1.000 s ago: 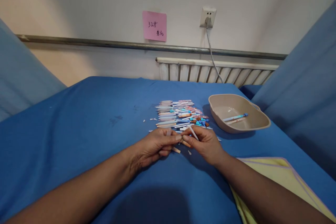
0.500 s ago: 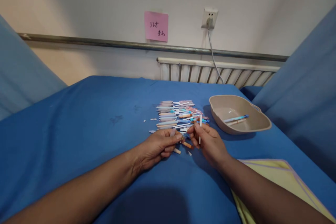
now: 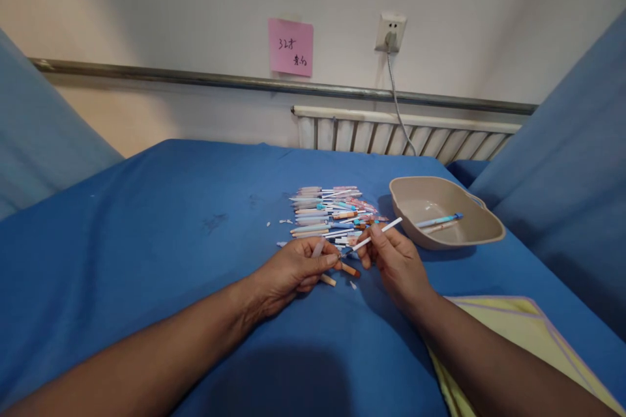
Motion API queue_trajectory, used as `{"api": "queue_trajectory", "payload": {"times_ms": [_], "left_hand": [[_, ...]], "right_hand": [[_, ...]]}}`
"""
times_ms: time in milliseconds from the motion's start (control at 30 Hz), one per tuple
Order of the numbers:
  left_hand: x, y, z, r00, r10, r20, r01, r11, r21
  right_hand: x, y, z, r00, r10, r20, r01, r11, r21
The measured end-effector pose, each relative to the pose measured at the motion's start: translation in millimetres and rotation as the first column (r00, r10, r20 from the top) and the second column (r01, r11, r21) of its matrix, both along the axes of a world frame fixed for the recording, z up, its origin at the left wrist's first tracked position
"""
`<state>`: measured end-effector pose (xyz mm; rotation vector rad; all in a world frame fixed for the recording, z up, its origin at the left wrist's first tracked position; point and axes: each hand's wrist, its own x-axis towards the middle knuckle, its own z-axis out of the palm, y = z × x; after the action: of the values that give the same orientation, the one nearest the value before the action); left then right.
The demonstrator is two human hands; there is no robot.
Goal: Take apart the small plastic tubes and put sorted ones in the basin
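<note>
My left hand [image 3: 300,268] is closed around a pale pen barrel [image 3: 318,248], most of it hidden by the fingers. Between the thumb and fingers of my right hand [image 3: 397,267] is a slim white pen refill [image 3: 392,224]. The refill slants, its dark tip end pointing down-left to my left fingertips; whether they touch I cannot tell. Just beyond both hands lie rows of pen parts [image 3: 310,213], with barrels on the left and refills and coloured parts to the right. An orange-brown pen part [image 3: 351,270] and a small white cone [image 3: 353,285] lie near my left fingertips.
A beige basin [image 3: 398,212] on the right holds a blue pen [image 3: 437,221] and a brownish one. A yellow cloth [image 3: 508,332] lies under my right forearm. Small white bits [image 3: 285,221] are left of the rows. Blue cloth [image 3: 161,234] covers the table.
The white refill has turned from upright to a slant in my right hand, its tip end now toward my left hand. My left hand has hardly moved.
</note>
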<state>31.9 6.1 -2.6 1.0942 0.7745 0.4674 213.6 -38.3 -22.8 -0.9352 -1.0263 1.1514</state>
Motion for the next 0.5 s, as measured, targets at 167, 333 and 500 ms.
{"api": "queue_trajectory", "payload": {"times_ms": [167, 333, 500], "left_hand": [[-0.9, 0.0, -0.9, 1.0, 0.005, 0.019, -0.005, 1.0, -0.006], [-0.4, 0.2, 1.2, 1.0, 0.003, 0.027, -0.003, 1.0, -0.016], [1.6, 0.4, 2.7, 1.0, 0.016, 0.014, -0.016, 1.0, -0.018]], "right_hand": [[1.5, 0.5, 1.3, 1.0, -0.015, 0.015, 0.014, 1.0, 0.015], [2.2, 0.1, 1.5, 0.997, 0.003, 0.072, -0.006, 0.999, 0.047], [-0.8, -2.5, 2.9, 0.995, 0.015, 0.102, -0.017, 1.0, 0.02]]}}
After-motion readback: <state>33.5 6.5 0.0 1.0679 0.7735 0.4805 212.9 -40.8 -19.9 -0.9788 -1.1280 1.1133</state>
